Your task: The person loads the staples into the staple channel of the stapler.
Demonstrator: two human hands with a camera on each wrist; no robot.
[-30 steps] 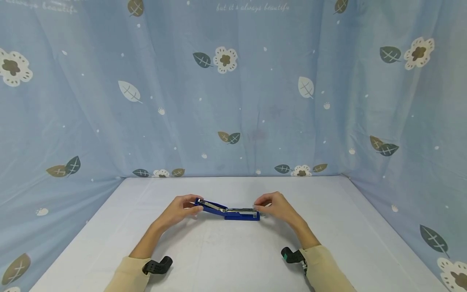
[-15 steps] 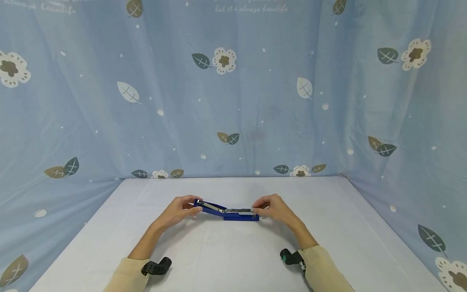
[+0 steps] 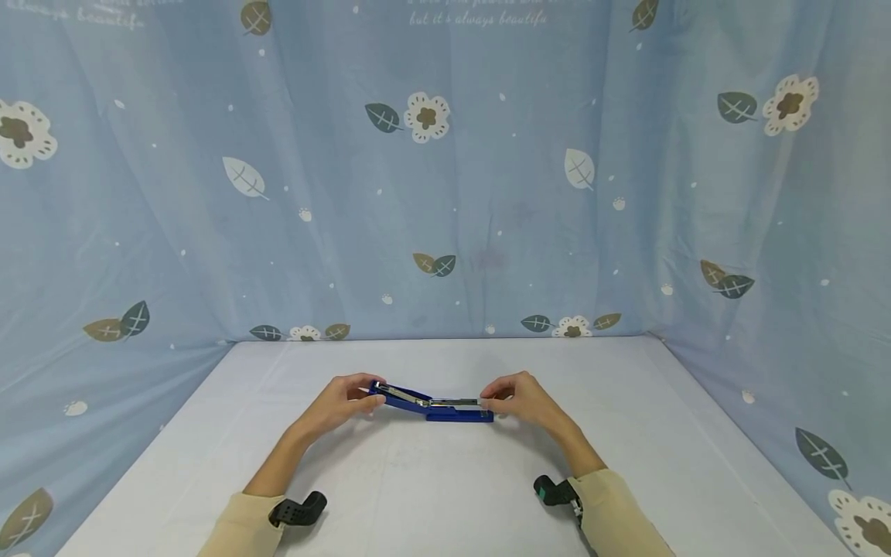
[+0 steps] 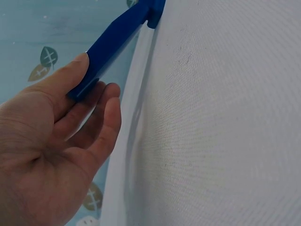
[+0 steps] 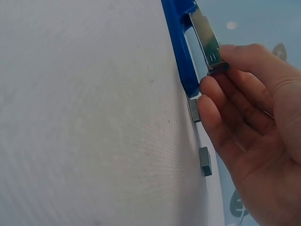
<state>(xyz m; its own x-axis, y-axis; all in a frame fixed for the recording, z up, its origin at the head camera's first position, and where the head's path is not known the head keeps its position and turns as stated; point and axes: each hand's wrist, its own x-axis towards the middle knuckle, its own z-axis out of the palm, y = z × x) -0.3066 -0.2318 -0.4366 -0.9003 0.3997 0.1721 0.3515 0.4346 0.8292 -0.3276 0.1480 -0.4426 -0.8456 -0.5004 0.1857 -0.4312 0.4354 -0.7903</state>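
Observation:
A blue stapler (image 3: pixel 459 415) is opened out wide, its base on the white table and its top cover (image 3: pixel 400 398) slanting up to the left. My left hand (image 3: pixel 339 404) pinches the raised end of that cover; in the left wrist view the thumb lies along the blue cover (image 4: pixel 110 44). At the other end, my right hand (image 3: pixel 524 398) pinches the tip of the metal staple magazine (image 5: pixel 206 38) between thumb and fingers. The magazine is tilted up from the blue base (image 5: pixel 183 59), with a gap between them. Its far tip is partly hidden by the fingertips.
Two small grey metal blocks, a nearer one (image 5: pixel 205 161) and a farther one (image 5: pixel 194 109), lie on the table beside the right hand; they look like staple strips. A blue curtain (image 3: pixel 445 193) with leaves and flowers stands behind the white table (image 3: pixel 445 487).
My right hand has shifted slightly left and down over the magazine's tip, and the magazine's right end now stands higher off the base. The left hand holds the cover as before.

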